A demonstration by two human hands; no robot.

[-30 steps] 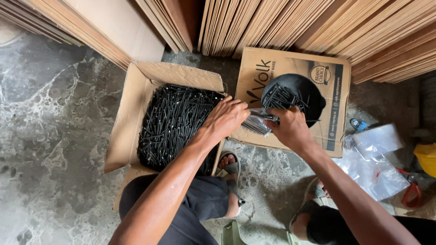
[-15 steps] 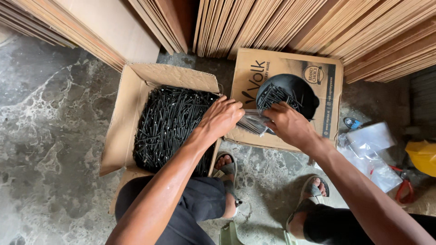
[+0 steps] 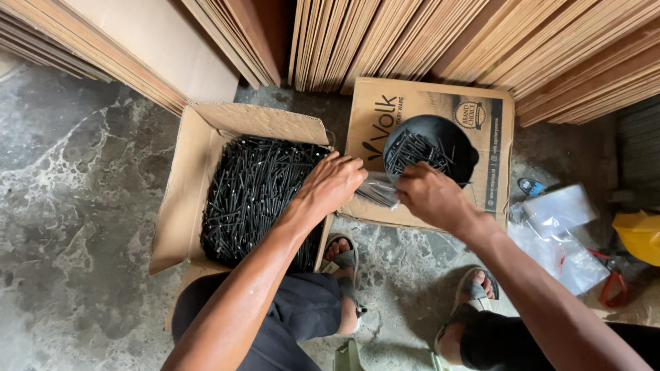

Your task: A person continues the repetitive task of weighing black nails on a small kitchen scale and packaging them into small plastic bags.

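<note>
An open cardboard box [image 3: 183,180] on the floor is full of long black nails [image 3: 251,192]. To its right a flat cardboard box [image 3: 495,148] carries a black bowl [image 3: 459,141] with more black nails in it. Between the two boxes my left hand [image 3: 333,184] and my right hand [image 3: 430,196] together hold a small clear plastic bag of nails [image 3: 377,192]. My left hand grips the bag's left end, my right hand its right end, just in front of the bowl.
Stacked plywood sheets [image 3: 426,41] lean along the back. Clear plastic bags [image 3: 560,230] lie at the right, with a yellow object [image 3: 639,233] and red-handled scissors [image 3: 612,285] beyond. My sandalled feet [image 3: 344,264] rest on the grey marbled floor [image 3: 75,206].
The view has shifted slightly. Both hands stay together on the small bag, my right hand having drawn down from the bowl's rim toward its front edge.
</note>
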